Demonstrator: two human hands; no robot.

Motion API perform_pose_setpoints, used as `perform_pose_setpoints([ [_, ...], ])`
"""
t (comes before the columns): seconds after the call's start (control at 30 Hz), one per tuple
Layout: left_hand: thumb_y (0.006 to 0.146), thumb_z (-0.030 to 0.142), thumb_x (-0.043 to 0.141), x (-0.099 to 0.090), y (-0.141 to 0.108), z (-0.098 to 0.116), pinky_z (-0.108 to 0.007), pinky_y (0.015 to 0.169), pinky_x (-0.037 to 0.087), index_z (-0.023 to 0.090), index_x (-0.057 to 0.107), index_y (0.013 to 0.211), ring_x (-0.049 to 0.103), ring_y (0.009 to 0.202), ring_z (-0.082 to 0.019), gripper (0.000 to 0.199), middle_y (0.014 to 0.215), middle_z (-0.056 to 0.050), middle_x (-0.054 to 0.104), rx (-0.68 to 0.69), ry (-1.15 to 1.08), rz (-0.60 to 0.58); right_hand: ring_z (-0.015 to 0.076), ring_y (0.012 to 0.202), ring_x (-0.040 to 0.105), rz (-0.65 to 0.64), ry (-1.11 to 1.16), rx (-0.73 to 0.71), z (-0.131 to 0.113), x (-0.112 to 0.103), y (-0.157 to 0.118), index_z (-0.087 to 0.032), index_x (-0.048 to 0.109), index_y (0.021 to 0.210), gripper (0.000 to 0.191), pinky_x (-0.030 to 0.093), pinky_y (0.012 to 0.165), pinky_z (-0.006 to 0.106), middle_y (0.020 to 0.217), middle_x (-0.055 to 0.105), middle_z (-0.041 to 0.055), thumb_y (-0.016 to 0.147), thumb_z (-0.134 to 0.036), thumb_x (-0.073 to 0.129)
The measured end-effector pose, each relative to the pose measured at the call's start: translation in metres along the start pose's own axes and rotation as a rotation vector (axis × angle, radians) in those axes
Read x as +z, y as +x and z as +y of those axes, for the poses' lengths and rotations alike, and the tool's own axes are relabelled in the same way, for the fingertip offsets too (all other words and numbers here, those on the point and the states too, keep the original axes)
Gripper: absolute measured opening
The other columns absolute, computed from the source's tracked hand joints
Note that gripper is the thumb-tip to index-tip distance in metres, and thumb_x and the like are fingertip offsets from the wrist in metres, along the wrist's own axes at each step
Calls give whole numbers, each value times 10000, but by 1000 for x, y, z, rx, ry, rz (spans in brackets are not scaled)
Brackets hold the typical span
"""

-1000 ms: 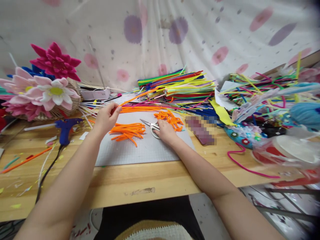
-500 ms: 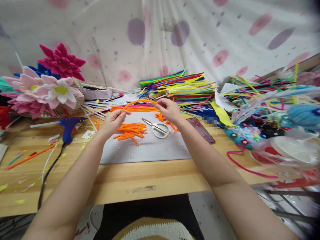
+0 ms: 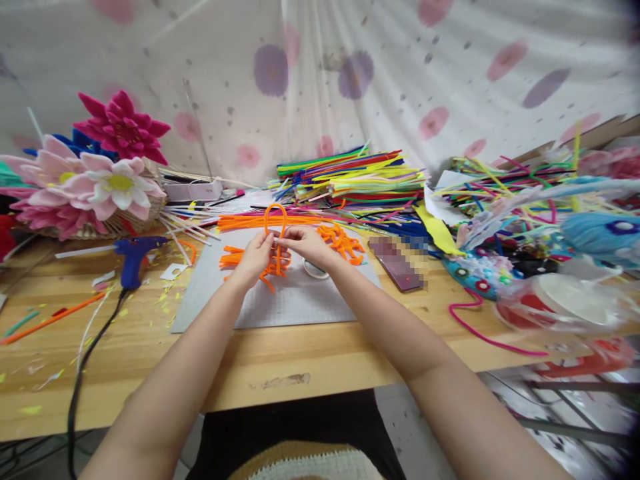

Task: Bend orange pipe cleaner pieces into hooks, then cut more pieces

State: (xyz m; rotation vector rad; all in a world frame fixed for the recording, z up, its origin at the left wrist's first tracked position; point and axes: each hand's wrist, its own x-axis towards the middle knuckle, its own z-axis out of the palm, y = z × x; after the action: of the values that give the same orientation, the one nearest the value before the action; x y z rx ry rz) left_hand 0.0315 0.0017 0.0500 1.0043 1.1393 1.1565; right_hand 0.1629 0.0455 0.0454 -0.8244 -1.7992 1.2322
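Note:
An orange pipe cleaner (image 3: pixel 275 208) is bent into an upright loop, its two sides brought together between my hands. My left hand (image 3: pixel 261 255) is closed on one side of it, and my right hand (image 3: pixel 304 243) pinches the other just beside. Under and behind my left hand lies a bundle of cut orange pipe cleaners (image 3: pixel 233 259) on the grey cutting mat (image 3: pixel 295 310). Scissors (image 3: pixel 315 269) lie partly hidden beneath my right hand. To the right of that hand is a heap of bent orange pieces (image 3: pixel 343 243).
A blue glue gun (image 3: pixel 134 260) with a black cord lies at left, near fuzzy flowers (image 3: pixel 120 127). Stacks of coloured pipe cleaners (image 3: pixel 350 175) line the back. A phone (image 3: pixel 397 263) lies right of the mat, with a plastic-wrapped spool (image 3: pixel 565 300) farther right.
My hands have come together over the mat. The orange pipe cleaner, a wide shallow arch before, is now folded into a narrow upright loop. The scissors are now mostly covered.

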Motion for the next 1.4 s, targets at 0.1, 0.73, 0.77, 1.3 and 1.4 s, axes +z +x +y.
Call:
perform_pose_setpoints([
  [0.1,865,284,407,1,-1,0,-281,492,515,169,486,1019,571,444,-116,208,546,23,554,-30,-3,-46,81,582,465,47,-16,21,4,1,0,-138,548,624,271,368,586,221,595,523,-30,668,-398,613],
  [0.73,804,538,403,-26,4,-19,-275,658,434,130,638,960,587,703,-168,496,694,-56,636,136,425,171,136,694,542,91,-699,233,-1,-27,-26,-164,562,915,259,403,633,254,768,601,23,744,-357,584],
  [0.77,803,564,378,-31,5,-22,-296,706,436,129,651,938,601,778,-196,530,750,-81,664,162,488,190,167,771,559,93,-864,247,0,-32,-31,-163,569,910,255,411,676,278,838,618,56,739,-351,594],
  [1.3,892,451,184,-49,-10,-29,-315,720,402,198,623,967,592,954,-247,513,1031,-125,655,101,1146,383,133,658,555,157,-68,424,20,-42,-46,-156,539,870,331,449,632,265,826,615,69,801,-475,486],
  [1.4,893,439,179,-46,-10,-29,-317,711,400,194,625,956,598,941,-251,513,1023,-130,657,84,1175,391,124,629,533,-32,443,456,18,-39,-48,-141,554,860,508,459,634,267,804,607,80,788,-620,401],
])
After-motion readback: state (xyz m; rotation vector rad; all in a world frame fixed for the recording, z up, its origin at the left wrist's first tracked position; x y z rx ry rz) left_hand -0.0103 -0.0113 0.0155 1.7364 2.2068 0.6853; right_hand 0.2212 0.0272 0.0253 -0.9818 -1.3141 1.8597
